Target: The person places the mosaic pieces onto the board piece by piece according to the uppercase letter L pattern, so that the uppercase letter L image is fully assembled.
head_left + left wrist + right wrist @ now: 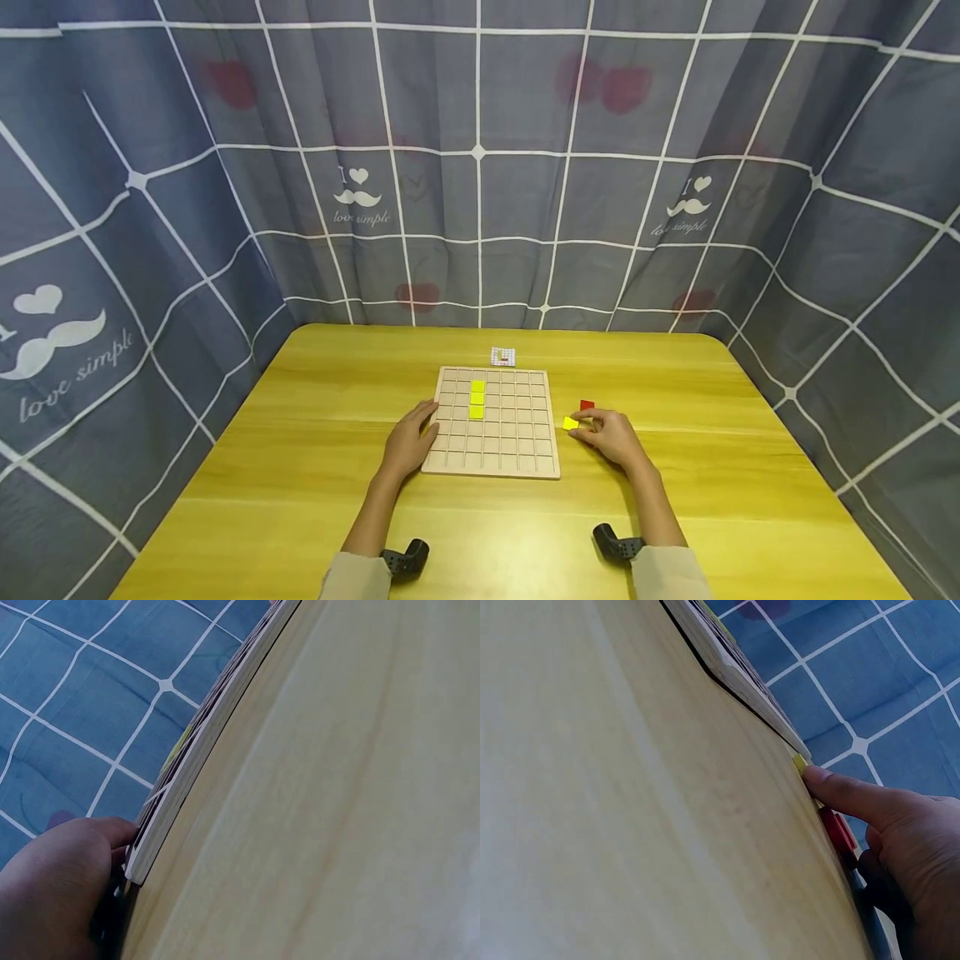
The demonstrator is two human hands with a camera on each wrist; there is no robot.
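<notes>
A wooden grid board [517, 442] lies flat on the table, with a column of yellow square tiles [476, 412] in its upper left part. My left hand [407, 442] rests against the board's left edge, fingertips and thumb touching the rim. The same hand [64, 881] appears beside the board's corner [161, 829] in the left wrist view. To the right of the board, my right hand [613, 437] pinches a yellow tile [570, 423] between thumb and finger, low at the tabletop. Just behind those fingers is a red piece [587, 405], partly covered; it also shows beneath the hand in the right wrist view [838, 834].
Behind the board lies a small white card [503, 357] with a printed grid pattern. The yellow wooden table [315, 500] reaches back to a grey-blue checked curtain [442, 200] that hangs on the far side and both flanks.
</notes>
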